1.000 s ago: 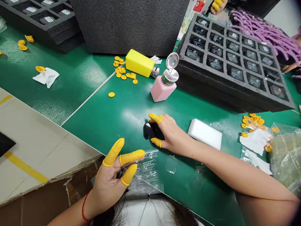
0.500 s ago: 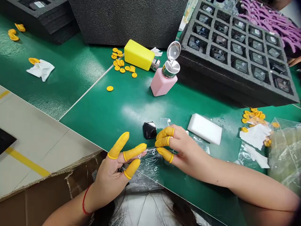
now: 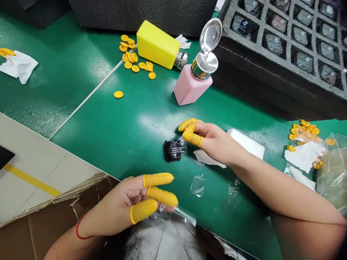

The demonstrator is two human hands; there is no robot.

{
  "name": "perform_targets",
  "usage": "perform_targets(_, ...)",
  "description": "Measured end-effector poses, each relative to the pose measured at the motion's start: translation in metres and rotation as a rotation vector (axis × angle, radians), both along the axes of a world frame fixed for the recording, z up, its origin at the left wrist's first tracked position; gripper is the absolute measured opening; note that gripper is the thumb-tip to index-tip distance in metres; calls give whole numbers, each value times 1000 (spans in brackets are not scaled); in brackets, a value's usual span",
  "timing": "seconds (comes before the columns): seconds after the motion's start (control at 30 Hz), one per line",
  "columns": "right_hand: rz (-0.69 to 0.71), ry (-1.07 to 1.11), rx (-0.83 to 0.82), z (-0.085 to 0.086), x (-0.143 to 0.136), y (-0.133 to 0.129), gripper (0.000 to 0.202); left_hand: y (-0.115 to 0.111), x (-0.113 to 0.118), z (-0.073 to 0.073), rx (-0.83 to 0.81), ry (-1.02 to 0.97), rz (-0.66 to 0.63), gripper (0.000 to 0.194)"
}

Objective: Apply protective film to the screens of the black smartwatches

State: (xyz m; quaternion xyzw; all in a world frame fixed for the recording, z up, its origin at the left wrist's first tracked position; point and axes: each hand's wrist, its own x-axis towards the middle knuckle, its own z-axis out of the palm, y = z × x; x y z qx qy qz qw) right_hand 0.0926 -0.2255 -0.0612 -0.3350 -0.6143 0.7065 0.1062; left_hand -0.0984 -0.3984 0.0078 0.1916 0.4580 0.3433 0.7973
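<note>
Yellow finger cots cover fingertips on both my hands. My right hand (image 3: 210, 139) pinches the tab edge of a small printed clear film (image 3: 182, 148), which overlaps the right side of a black square watch-like case (image 3: 170, 153) on the green table. My left hand (image 3: 143, 200), near the table edge, keeps a clear plastic sheet (image 3: 184, 216) between its thumb and fingers. Between my hands lies a loose clear film piece (image 3: 198, 186). Under my right wrist are a white wipe (image 3: 207, 158) and another printed film (image 3: 233, 187).
A pink pump bottle (image 3: 192, 86) stands with its lid up beside a yellow bottle (image 3: 157, 45) lying down. Loose finger cots (image 3: 131, 57) lie nearby. A black foam tray (image 3: 260, 68) of devices stands right. A white block (image 3: 246, 144) sits behind my right forearm.
My right hand has moved away from the clear sheet, bringing a small printed film over the black case. My left hand has drawn lower with the sheet. The camera view has shifted closer.
</note>
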Motion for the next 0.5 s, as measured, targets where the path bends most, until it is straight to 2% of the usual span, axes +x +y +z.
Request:
perform_targets(0.1, 73, -32, 73, -9, -4, -2, 19, 8, -10, 2, -74, -150, -190, 53)
perform_targets(0.17, 106, -43, 123, -7, -5, -5, 19, 12, -15, 0, -74, -152, -295, 67)
perform_targets(0.27, 114, -64, 164, -4, -5, -7, 21, 18, -20, -4, -53, -141, -385, 77)
perform_targets(0.5, 130, -73, 235, -6, -5, -8, 20, 21, -26, -13, -10, -204, -441, 62)
